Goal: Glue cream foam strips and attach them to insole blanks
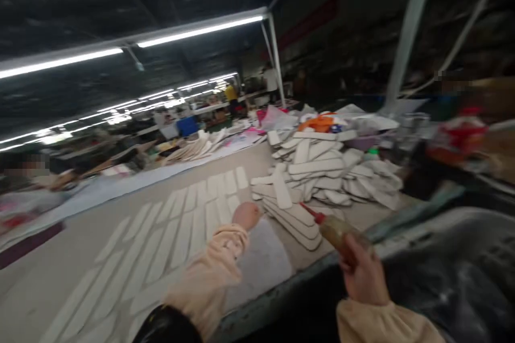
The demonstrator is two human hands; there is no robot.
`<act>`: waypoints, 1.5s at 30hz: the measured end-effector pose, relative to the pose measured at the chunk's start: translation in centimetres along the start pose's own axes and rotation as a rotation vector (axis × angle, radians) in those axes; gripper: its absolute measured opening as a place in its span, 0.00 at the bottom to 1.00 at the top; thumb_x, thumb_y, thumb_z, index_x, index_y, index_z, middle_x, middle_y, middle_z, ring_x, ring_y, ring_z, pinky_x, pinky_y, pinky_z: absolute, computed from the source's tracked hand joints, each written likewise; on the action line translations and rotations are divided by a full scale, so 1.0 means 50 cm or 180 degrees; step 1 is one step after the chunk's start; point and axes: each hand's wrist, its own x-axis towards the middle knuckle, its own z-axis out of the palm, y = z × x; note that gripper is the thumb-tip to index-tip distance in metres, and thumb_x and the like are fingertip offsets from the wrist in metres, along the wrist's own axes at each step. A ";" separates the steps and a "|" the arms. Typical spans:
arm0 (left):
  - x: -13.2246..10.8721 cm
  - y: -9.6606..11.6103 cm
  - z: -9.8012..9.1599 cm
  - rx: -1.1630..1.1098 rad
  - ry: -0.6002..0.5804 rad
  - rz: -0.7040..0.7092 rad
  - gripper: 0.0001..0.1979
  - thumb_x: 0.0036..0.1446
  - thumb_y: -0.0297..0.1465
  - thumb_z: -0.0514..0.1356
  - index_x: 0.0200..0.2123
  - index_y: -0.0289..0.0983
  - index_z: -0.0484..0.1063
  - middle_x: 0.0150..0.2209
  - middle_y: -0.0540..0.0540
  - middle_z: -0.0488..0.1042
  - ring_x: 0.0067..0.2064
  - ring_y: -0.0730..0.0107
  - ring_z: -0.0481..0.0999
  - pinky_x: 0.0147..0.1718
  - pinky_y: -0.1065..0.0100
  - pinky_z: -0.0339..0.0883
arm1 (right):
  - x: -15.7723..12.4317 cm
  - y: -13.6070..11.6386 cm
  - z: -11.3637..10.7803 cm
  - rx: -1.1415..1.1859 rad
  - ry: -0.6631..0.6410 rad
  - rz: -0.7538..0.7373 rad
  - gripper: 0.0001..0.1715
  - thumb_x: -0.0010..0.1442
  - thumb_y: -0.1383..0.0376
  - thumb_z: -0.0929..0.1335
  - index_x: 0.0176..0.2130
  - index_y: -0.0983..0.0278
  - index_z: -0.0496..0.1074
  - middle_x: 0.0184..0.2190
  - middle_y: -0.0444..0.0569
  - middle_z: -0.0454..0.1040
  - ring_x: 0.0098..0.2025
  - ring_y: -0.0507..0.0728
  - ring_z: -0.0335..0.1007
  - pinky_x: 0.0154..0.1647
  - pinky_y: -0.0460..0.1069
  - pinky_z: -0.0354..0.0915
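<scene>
Strips (316, 167) and plastic (277, 118) are heaped beyond the bottle (337, 229) gripped by the right hand (365, 270); the left hand's (247, 215) grip is unclear.

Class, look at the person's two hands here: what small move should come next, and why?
Probably swing the bottle left, bringing its red nozzle above the laid-out pale strips. The right hand grips the bottle on the side of the loose pile, while those strips lie in rows near the left hand. Blur hides whether that hand holds anything.
</scene>
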 end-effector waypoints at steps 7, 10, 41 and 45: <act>0.114 0.061 0.046 0.0079 0.0390 0.0306 0.17 0.58 0.41 0.52 0.41 0.38 0.74 0.43 0.43 0.74 0.45 0.66 0.72 0.43 0.69 0.61 | 0.008 -0.005 -0.021 0.0413 0.0353 0.0269 0.24 0.43 0.57 0.76 0.35 0.62 0.65 0.26 0.40 0.66 0.20 0.47 0.57 0.13 0.39 0.51; 0.148 0.106 0.084 0.0124 0.0358 0.0266 0.18 0.56 0.42 0.54 0.41 0.36 0.74 0.43 0.40 0.74 0.45 0.63 0.72 0.43 0.68 0.62 | 0.011 -0.005 -0.015 0.0445 0.0362 0.0357 0.24 0.43 0.57 0.76 0.36 0.61 0.65 0.25 0.39 0.65 0.20 0.47 0.56 0.13 0.39 0.49; -0.154 -0.047 0.133 -0.0897 0.1181 0.0941 0.12 0.59 0.37 0.53 0.41 0.43 0.74 0.42 0.48 0.74 0.43 0.69 0.74 0.45 0.68 0.69 | 0.004 -0.016 -0.022 0.0407 0.0106 0.0398 0.22 0.43 0.59 0.75 0.35 0.62 0.64 0.27 0.40 0.65 0.21 0.47 0.56 0.14 0.40 0.48; -0.298 -0.144 0.202 -0.0603 0.1090 0.0899 0.11 0.58 0.33 0.53 0.40 0.45 0.74 0.40 0.48 0.75 0.41 0.69 0.75 0.42 0.68 0.72 | -0.013 0.000 -0.009 0.0186 -0.0149 0.0519 0.23 0.43 0.59 0.75 0.35 0.62 0.64 0.27 0.41 0.66 0.20 0.47 0.56 0.14 0.40 0.48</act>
